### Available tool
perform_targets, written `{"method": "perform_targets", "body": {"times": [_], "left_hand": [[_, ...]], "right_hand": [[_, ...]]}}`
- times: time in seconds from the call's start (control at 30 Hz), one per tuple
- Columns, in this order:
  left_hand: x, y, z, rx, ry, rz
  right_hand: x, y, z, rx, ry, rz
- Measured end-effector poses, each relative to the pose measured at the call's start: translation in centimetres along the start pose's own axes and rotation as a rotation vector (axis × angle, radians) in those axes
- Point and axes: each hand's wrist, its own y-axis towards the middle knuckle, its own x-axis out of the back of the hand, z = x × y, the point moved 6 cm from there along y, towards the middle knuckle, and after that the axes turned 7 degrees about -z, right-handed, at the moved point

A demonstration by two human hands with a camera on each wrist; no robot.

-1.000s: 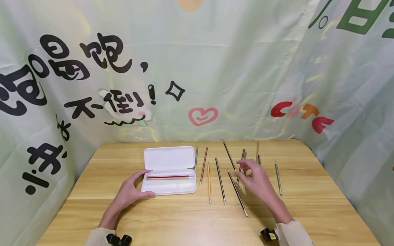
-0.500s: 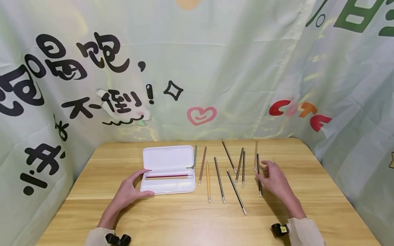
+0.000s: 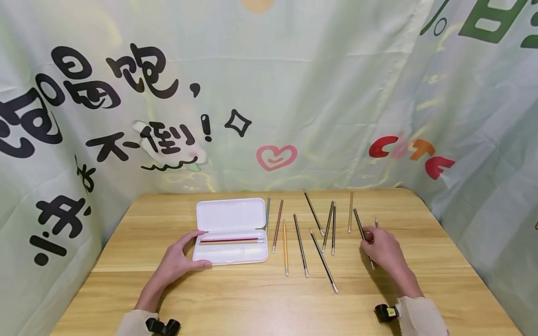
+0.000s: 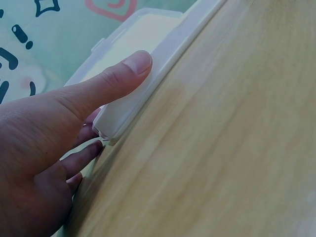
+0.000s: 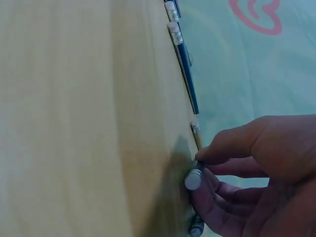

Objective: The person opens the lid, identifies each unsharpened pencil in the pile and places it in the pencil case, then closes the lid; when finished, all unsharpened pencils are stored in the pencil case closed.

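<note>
An open white pencil case [image 3: 230, 262] lies left of centre with a dark red and a tan pencil inside. My left hand [image 3: 178, 261] grips its left end, thumb along the near edge in the left wrist view [image 4: 74, 108]. At the right, my right hand [image 3: 384, 249] pinches a black pencil [image 3: 358, 221] between thumb and fingers; its eraser end [image 5: 193, 180] faces the right wrist camera. Another pencil [image 3: 377, 223] is partly hidden behind that hand. Between case and right hand lie several loose pencils, among them a yellow one [image 3: 286, 252] and a black one [image 3: 323, 261].
The wooden table [image 3: 235, 298] reaches back to a printed cloth [image 3: 328, 102]. Near its back edge lie a green pencil [image 3: 268, 212], a dark red pencil [image 3: 278, 226], a black pencil [image 3: 313, 212] and a tan pencil [image 3: 350, 212].
The right hand has moved right from the middle pencils and now pinches the black pencil, which has shifted right and turned slightly. The left hand stays on the case.
</note>
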Motion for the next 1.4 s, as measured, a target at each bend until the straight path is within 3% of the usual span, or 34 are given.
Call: {"method": "perform_targets", "body": {"times": [0.37, 0.57, 0.87, 1.2, 1.4], "left_hand": [[0.0, -0.1, 0.0, -0.003, 0.009, -0.003], [0.1, -0.2, -0.1, 0.0, 0.006, -0.003], [-0.1, -0.1, -0.2, -0.015, 0.01, -0.002], [-0.2, 0.0, -0.3, -0.027, -0.006, 0.0], [0.0, -0.1, -0.1, -0.028, -0.003, -0.009]], "right_hand": [[0.4, -0.1, 1.2, 0.003, 0.165, -0.029], [-0.2, -0.4, 2.7, -0.009, 0.251, -0.022], [-1.4, -0.4, 4.7, 0.05, 0.336, -0.04], [-2.4, -0.3, 7.3, 0.12, 0.412, -0.16], [-4.0, -0.1, 9.3, 0.113, 0.472, -0.141]]}}
